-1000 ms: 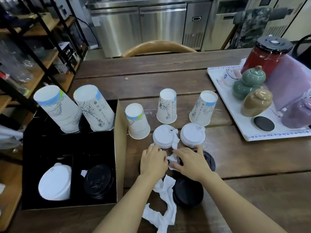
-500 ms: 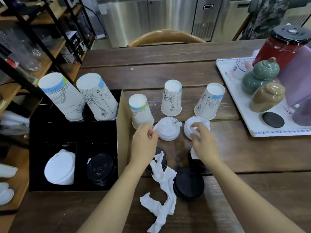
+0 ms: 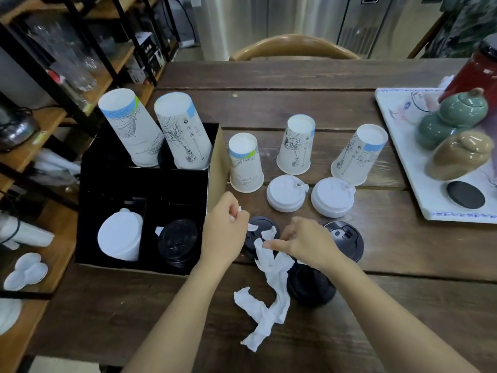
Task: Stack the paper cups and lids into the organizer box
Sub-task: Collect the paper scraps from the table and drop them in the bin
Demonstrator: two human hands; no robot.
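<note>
The black organizer box (image 3: pixel 214 168) stands at the left of the table. Two upside-down cup stacks (image 3: pixel 150 133) fill its back compartments; white lids (image 3: pixel 119 239) and black lids (image 3: pixel 178 242) lie in the front ones. Three upside-down paper cups (image 3: pixel 297 146) stand in a row on the table, with two white lids (image 3: pixel 286 193) in front of them. Three black lids (image 3: pixel 345 239) lie nearer me, partly under a crumpled white wrapper (image 3: pixel 271 294). My left hand (image 3: pixel 224 232) pinches a small white scrap. My right hand (image 3: pixel 301 242) pinches the wrapper's upper end.
A white tray (image 3: pixel 403 168) at the right holds ceramic jars (image 3: pixel 454 111), a red canister and a black coaster (image 3: pixel 465 199). Wooden shelving (image 3: pixel 88 84) lines the left side. A wooden chair back (image 3: pixel 293 47) rises behind the table's far edge.
Both hands have drawn back from the two white lids toward the black lids, each with a bit of white wrapper in its fingers. The white lids now lie bare.
</note>
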